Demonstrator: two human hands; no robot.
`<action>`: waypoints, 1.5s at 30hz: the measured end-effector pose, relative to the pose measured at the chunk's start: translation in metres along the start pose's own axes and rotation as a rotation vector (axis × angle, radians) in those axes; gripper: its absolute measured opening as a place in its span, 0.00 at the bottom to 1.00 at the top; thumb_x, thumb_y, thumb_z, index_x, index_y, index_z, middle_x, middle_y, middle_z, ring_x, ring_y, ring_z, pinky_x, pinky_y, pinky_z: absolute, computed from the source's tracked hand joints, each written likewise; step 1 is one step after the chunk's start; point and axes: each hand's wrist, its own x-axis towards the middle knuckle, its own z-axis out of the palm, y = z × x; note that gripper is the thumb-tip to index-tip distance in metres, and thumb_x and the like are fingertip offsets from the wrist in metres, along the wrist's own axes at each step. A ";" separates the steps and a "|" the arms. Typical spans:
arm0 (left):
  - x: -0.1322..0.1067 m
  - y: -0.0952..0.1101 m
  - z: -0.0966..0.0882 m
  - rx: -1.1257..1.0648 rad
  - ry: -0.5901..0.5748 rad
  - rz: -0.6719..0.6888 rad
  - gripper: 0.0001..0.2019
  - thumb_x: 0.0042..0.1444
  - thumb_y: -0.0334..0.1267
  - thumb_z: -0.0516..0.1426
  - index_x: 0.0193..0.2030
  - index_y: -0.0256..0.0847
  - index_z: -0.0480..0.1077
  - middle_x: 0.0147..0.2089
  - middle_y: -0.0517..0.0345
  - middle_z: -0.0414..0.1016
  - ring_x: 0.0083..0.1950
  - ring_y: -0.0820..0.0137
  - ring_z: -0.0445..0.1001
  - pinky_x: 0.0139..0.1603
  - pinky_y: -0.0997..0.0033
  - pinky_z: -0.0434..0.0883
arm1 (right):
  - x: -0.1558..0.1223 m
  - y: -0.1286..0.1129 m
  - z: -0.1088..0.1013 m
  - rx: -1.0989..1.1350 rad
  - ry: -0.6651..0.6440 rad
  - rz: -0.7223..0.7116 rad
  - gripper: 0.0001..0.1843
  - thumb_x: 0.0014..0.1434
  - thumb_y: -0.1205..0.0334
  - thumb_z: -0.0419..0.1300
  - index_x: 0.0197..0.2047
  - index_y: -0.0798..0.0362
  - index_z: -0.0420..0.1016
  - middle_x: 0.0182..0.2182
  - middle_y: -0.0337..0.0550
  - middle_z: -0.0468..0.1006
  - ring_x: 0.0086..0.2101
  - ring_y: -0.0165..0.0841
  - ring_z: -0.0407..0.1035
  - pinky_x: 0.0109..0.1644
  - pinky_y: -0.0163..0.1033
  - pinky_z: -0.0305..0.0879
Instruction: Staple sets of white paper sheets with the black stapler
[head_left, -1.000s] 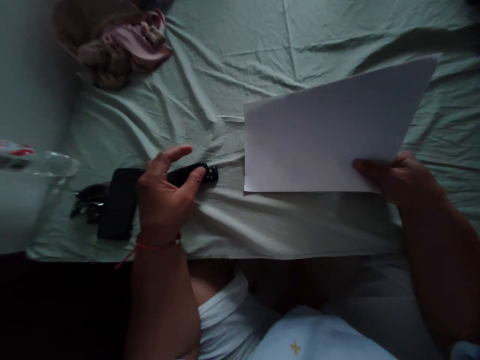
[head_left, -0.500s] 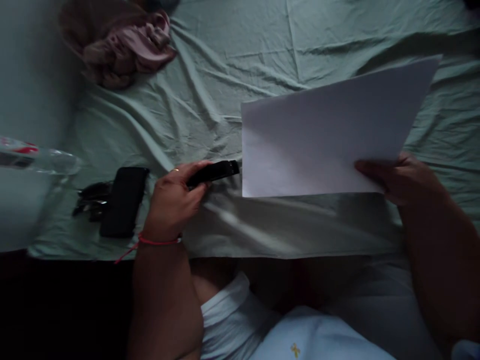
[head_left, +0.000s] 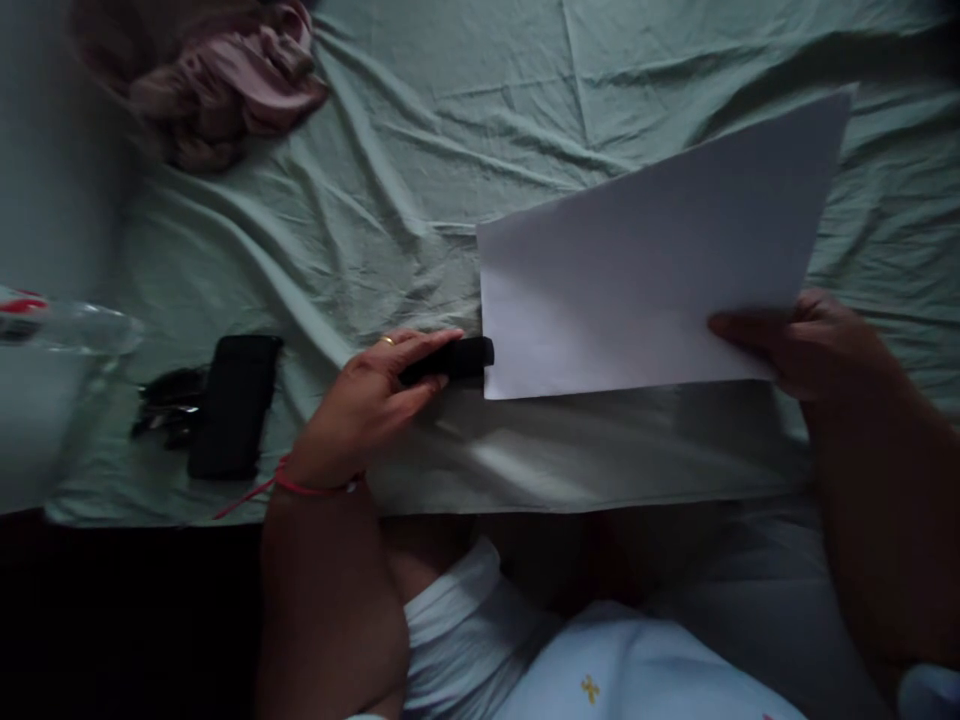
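My left hand [head_left: 367, 400] is closed around a slim black object [head_left: 457, 360], perhaps a marker, and its tip touches the lower left corner of a white sheet of paper [head_left: 645, 260]. A red thread circles that wrist. My right hand [head_left: 810, 345] pinches the paper's lower right edge and holds the sheet tilted above the pale green bedsheet [head_left: 420, 180].
A black phone [head_left: 234, 405] lies left of my left hand, with a dark bunch of keys [head_left: 165, 415] beside it. A clear plastic bottle [head_left: 60, 325] sticks in from the left edge. Crumpled pink cloth [head_left: 217, 85] sits at the top left. The bed's near edge runs across below my hands.
My left hand picked the black object up from beside the phone and carried it right to the paper's corner. The right hand kept hold of the sheet.
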 end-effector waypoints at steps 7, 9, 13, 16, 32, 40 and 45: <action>0.006 -0.007 0.002 -0.112 0.005 0.030 0.22 0.52 0.35 0.60 0.54 0.48 0.81 0.59 0.53 0.81 0.65 0.53 0.75 0.73 0.46 0.65 | 0.005 0.007 0.002 0.016 0.010 -0.009 0.21 0.34 0.59 0.81 0.33 0.54 0.84 0.34 0.42 0.83 0.30 0.28 0.74 0.32 0.31 0.72; 0.007 -0.007 0.002 -0.134 0.014 0.013 0.24 0.48 0.31 0.57 0.52 0.50 0.82 0.58 0.55 0.82 0.64 0.54 0.76 0.73 0.46 0.67 | 0.006 0.007 0.003 0.015 0.018 -0.004 0.21 0.34 0.60 0.81 0.33 0.54 0.83 0.34 0.42 0.83 0.30 0.28 0.73 0.32 0.32 0.71; 0.009 -0.008 0.002 -0.128 0.023 0.022 0.31 0.41 0.26 0.54 0.53 0.48 0.83 0.59 0.55 0.82 0.69 0.54 0.72 0.77 0.45 0.60 | 0.006 0.008 0.003 -0.002 0.015 -0.008 0.22 0.36 0.58 0.81 0.35 0.55 0.84 0.35 0.43 0.83 0.31 0.29 0.75 0.33 0.31 0.71; 0.010 -0.005 0.005 -0.047 0.123 0.062 0.32 0.44 0.24 0.53 0.54 0.49 0.82 0.69 0.57 0.75 0.76 0.54 0.63 0.80 0.43 0.54 | 0.005 0.008 0.002 -0.012 0.020 -0.007 0.23 0.35 0.58 0.82 0.35 0.55 0.84 0.35 0.43 0.83 0.30 0.29 0.75 0.32 0.31 0.71; 0.043 0.011 0.054 0.414 0.339 -0.135 0.24 0.75 0.47 0.43 0.67 0.46 0.72 0.74 0.49 0.68 0.82 0.55 0.51 0.78 0.29 0.27 | -0.001 0.002 0.007 -0.072 0.073 -0.055 0.18 0.36 0.59 0.78 0.31 0.55 0.82 0.32 0.41 0.81 0.28 0.28 0.70 0.28 0.32 0.65; 0.043 0.002 0.053 0.437 0.271 -0.101 0.25 0.74 0.51 0.45 0.74 0.53 0.63 0.79 0.54 0.60 0.82 0.56 0.49 0.79 0.34 0.30 | -0.001 0.002 0.008 -0.100 0.058 -0.048 0.18 0.38 0.58 0.78 0.32 0.55 0.82 0.32 0.41 0.80 0.28 0.27 0.70 0.29 0.32 0.64; 0.042 0.008 0.052 0.494 0.203 -0.125 0.25 0.74 0.47 0.46 0.75 0.51 0.61 0.80 0.52 0.58 0.82 0.55 0.49 0.79 0.33 0.35 | -0.001 0.002 0.009 -0.178 0.078 -0.013 0.15 0.42 0.58 0.76 0.32 0.57 0.82 0.32 0.42 0.79 0.28 0.27 0.68 0.28 0.31 0.61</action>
